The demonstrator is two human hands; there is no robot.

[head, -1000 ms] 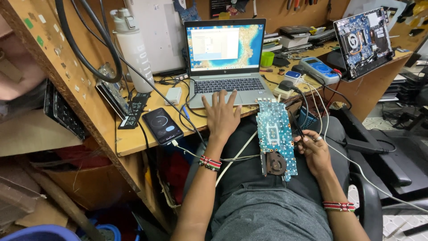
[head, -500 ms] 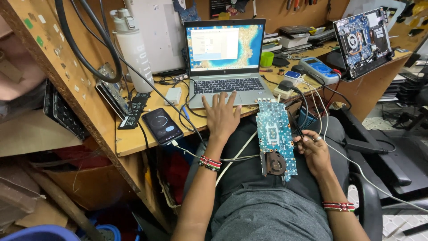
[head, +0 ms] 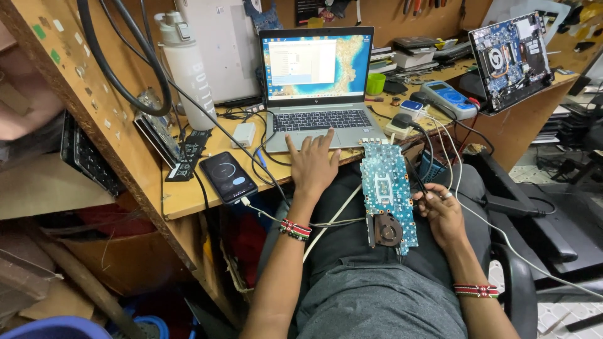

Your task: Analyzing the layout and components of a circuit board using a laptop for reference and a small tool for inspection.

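The left hand [head: 312, 164] lies flat with fingers spread on the front edge of the open laptop [head: 317, 94], fingertips on the palm rest just below the keyboard; it grips nothing. The right hand [head: 441, 210] rests on the person's lap beside the blue board [head: 386, 194], its fingers curled against the board's right edge and around thin wires [head: 452, 188] that run up to the worktop [head: 188, 194]; whether it truly pinches the board or only the wires is hard to tell. The board lies lengthwise on the lap, its top end touching the worktop edge just right of the laptop, with a round fan [head: 384, 231] at its lower end. The two hands are well apart, the board between them. A phone [head: 228, 176] with a dark lit screen lies on the worktop left of the left hand, a white cable plugged into its lower end. Behind it stands a white bottle [head: 187, 69]. Right of the laptop are a green cup [head: 375, 83], a blue meter [head: 448, 99] and, further right, a second laptop [head: 510, 59] opened up with its insides showing. Both wrists wear beaded bands.
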